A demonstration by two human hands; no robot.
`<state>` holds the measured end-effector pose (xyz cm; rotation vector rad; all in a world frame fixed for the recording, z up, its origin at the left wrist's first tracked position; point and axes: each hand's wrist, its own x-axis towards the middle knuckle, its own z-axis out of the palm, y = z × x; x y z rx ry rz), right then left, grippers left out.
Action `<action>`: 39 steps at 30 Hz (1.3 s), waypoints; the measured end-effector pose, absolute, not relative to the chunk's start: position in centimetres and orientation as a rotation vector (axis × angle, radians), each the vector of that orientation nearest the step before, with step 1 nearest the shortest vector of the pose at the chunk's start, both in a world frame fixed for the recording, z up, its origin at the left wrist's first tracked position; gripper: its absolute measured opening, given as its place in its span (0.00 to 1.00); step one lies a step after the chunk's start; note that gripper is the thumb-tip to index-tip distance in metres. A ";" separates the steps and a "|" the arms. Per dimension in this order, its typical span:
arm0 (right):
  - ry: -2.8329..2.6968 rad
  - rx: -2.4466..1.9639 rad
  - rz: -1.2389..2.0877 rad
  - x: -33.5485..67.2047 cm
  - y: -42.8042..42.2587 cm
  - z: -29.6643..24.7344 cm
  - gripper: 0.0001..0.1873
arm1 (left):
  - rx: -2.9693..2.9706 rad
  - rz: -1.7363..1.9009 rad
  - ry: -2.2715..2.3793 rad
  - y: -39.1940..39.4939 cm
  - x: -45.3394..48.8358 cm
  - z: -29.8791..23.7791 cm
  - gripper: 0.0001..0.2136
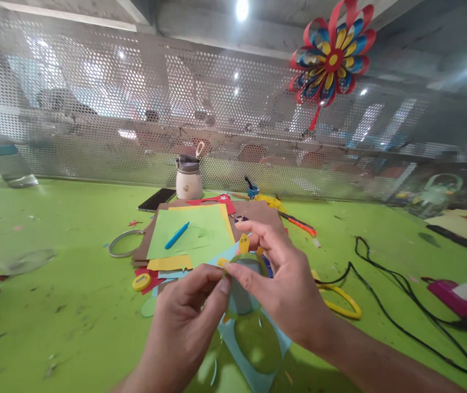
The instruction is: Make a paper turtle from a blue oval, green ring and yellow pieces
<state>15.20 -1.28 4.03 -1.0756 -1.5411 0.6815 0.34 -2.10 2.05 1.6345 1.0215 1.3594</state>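
The left hand (190,322) presses thumb and index finger together at the left edge of a round green-and-grey paper disc (242,292), held near, above cut light-blue paper (232,343). The right hand (284,275), thumb and fingers spread, grips its right side.

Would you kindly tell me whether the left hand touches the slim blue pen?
Apart: the head view shows pale green paper between the left hand and blue pen.

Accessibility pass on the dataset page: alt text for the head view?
A right hand holds a round green-gray craft piece with yellow parts, left hand at its edge, over a green table. Beyond lie paper sheets with a blue pen on top; a white bottle stands behind.
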 end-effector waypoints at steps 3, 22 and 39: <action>-1.520 -1.082 0.685 15.2 -1.3 4.2 0.22 | 1.641 1.354 0.996 -2.1 0.4 2.0 0.07; -1.454 -1.074 0.834 15.9 -1.2 4.7 0.17 | 1.536 1.381 0.989 -2.1 0.4 1.4 0.07; -1.431 -0.990 0.916 15.9 -1.4 4.9 0.15 | 1.505 1.353 0.975 -1.9 0.3 1.4 0.07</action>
